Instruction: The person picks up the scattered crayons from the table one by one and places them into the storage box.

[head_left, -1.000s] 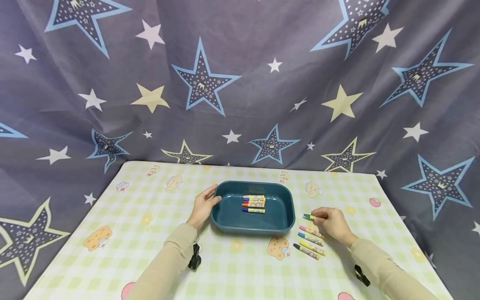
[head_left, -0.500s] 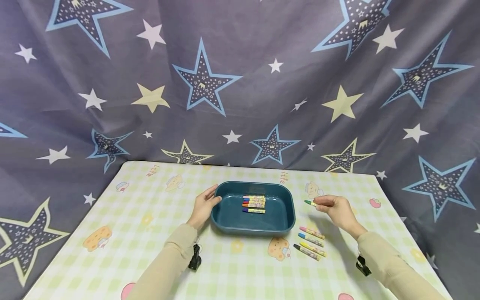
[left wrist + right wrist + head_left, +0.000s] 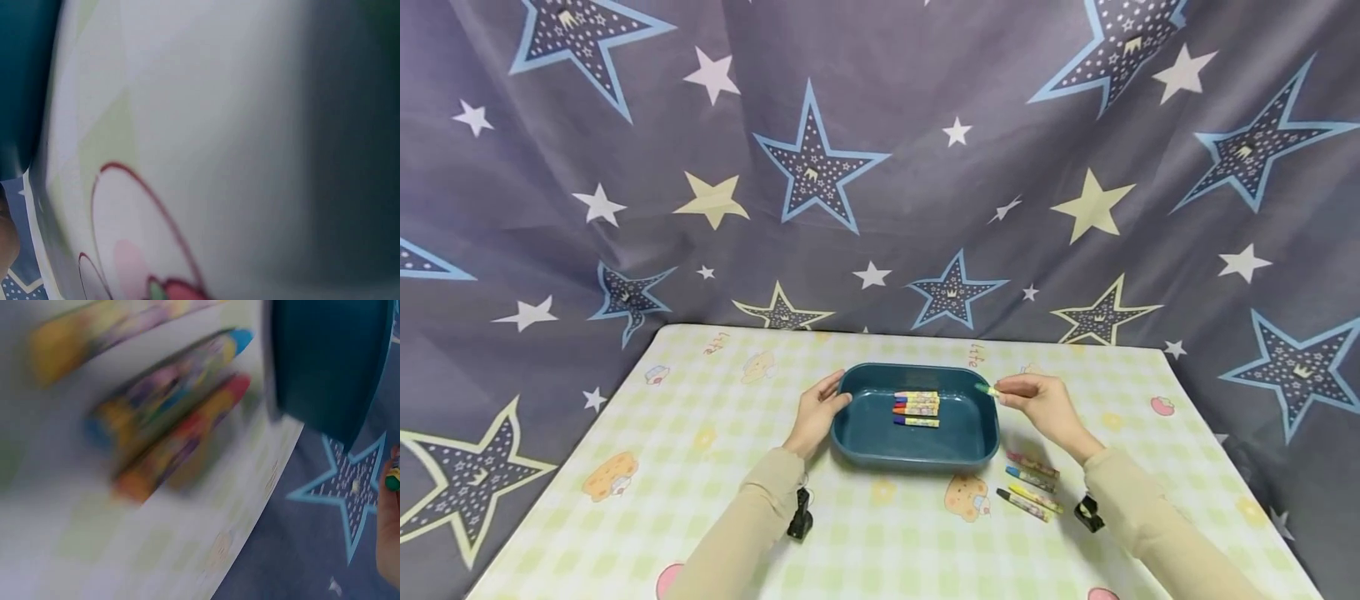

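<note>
A dark teal rectangular tray [image 3: 917, 460] stands mid-table, with several crayons [image 3: 917, 410] lying side by side in it. My left hand [image 3: 812, 418] holds its left end, thumb at the rim and fingers along the outside. In the left wrist view the tray's wall [image 3: 22, 81] fills the upper left corner. Between thumb and fingertips, my right hand [image 3: 1047, 408] pinches a green crayon [image 3: 988, 390], its tip over the tray's right rim near the back corner. The right wrist view shows the crayon's green end [image 3: 392, 482] at the right edge.
In front of my right hand, a pink crayon [image 3: 1033, 464], a blue one [image 3: 1032, 479], a yellow one [image 3: 1036, 498] and a black one [image 3: 1024, 505] lie in a slanted row on the checked tablecloth [image 3: 700, 533]. A star-patterned curtain [image 3: 880, 217] hangs behind the table.
My right hand has lifted the green crayon from beside the row and carried it left and back to the tray's rim. The left hand stays at the tray's left end.
</note>
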The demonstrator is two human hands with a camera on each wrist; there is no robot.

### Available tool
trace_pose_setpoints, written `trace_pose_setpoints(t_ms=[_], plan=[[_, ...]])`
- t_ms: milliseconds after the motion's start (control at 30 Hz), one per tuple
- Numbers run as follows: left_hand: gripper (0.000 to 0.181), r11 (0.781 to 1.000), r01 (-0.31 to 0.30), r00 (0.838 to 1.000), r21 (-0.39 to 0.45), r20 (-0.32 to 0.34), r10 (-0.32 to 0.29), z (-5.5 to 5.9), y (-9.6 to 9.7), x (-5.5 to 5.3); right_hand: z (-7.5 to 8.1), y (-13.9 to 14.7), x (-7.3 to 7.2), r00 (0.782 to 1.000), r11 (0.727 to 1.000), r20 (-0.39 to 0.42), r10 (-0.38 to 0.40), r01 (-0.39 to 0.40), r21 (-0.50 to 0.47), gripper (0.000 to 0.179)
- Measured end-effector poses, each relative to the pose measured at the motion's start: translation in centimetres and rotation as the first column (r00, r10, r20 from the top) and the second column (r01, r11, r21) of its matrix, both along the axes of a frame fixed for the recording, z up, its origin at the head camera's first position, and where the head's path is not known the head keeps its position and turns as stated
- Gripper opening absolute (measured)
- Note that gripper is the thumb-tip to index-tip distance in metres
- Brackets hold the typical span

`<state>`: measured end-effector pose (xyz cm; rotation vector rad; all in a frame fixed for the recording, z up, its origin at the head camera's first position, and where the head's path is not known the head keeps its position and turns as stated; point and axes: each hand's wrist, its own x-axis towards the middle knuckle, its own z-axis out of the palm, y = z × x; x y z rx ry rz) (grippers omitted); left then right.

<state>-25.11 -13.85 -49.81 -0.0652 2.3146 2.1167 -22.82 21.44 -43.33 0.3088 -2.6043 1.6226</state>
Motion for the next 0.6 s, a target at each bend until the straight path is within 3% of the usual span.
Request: trace_pose_setpoints(t_ms=[167, 300, 600], plan=[[0.049, 1.0, -0.023, 1.0, -0.003, 0.012, 0.024, -0.1, 0.4, 0.2, -0.1, -2.7, -0.7, 0.999, 0.999, 0.009, 0.039, -0.039, 0.01, 0.026], [0.049, 1.0, -0.006, 1.0, -0.008, 0.009, 0.006, -0.1, 0.4, 0.1, -0.6, -4.7, -1.5, 0.999, 0.999, 0.029, 0.041, -0.041, -0.009, 0.025], [0.05, 1.0, 0.011, 0.999, 0.017, 0.035, -0.012, 0.0, 0.3, 0.0, -3.4, -8.7, -2.9, 0.995, 0.998, 0.082, 0.055, -0.057, 0.023, 0.023]])
